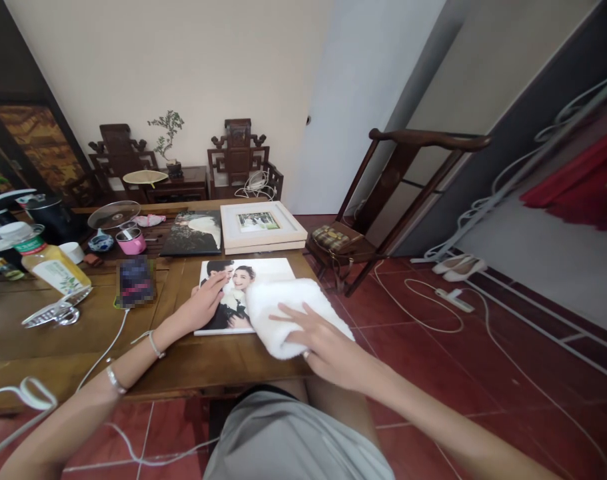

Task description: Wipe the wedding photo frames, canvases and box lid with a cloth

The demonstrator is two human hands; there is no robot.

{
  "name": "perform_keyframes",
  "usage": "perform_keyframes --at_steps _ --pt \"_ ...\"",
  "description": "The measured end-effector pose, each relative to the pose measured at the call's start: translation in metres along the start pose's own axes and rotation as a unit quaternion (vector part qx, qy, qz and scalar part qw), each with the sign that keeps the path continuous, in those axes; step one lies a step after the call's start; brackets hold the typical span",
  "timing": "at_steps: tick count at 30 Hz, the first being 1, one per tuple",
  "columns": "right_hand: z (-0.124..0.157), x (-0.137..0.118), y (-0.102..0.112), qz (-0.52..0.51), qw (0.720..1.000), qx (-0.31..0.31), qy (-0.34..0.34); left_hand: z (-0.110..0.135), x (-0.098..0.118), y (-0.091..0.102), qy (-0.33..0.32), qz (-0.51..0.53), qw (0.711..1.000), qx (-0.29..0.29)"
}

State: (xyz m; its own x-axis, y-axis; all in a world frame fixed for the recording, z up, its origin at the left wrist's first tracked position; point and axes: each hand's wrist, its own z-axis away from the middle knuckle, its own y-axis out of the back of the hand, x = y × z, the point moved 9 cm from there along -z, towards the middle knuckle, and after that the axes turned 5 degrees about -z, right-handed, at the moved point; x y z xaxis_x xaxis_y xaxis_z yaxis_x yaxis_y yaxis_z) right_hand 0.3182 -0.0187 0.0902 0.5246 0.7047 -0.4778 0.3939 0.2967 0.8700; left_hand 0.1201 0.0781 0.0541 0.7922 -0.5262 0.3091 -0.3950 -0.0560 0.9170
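Observation:
A photo panel [236, 308] showing a couple lies flat on the wooden table. My left hand [208, 303] rests on its left side, fingers stretched out over the print. On the panel's right part sits a fluffy white cloth [303, 297], hiding that side and hanging past the panel's right and front edges. My right hand [313, 337] presses on the cloth, its fingers spread across the top and a fold of cloth bunched near the thumb.
Behind the panel are a boxed white picture frame [283, 235] and a dark photo panel [183, 235]. Scissors [66, 312], a yellow bottle [58, 267], a pink cup [132, 241] and a blurred-out phone-like device [134, 281] stand or lie left. A wooden chair [400, 167] stands right.

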Motion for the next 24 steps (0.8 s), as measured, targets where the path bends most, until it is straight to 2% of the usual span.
perform_keyframes --at_steps 4,7,10,12,16,24 --pt "-0.042 0.039 0.010 0.030 0.999 0.032 -0.023 0.001 0.000 -0.001 0.001 -0.003 1.000 -0.019" --pt "-0.072 0.068 0.018 0.043 0.998 0.040 -0.030 0.000 -0.001 0.000 -0.004 -0.002 1.000 -0.010" --pt "-0.094 0.084 0.022 0.055 0.997 0.042 -0.034 0.000 -0.002 -0.001 -0.011 -0.003 1.000 0.003" --pt "-0.100 0.085 0.023 0.071 0.996 0.049 -0.033 0.000 -0.003 -0.002 -0.011 -0.001 1.000 0.009" --pt "-0.087 0.067 0.015 0.088 0.995 0.049 -0.013 0.000 -0.006 -0.004 0.002 -0.002 1.000 0.011" --pt "-0.012 -0.013 -0.015 0.060 0.997 -0.025 0.038 0.000 -0.004 -0.005 -0.001 -0.005 1.000 0.003"
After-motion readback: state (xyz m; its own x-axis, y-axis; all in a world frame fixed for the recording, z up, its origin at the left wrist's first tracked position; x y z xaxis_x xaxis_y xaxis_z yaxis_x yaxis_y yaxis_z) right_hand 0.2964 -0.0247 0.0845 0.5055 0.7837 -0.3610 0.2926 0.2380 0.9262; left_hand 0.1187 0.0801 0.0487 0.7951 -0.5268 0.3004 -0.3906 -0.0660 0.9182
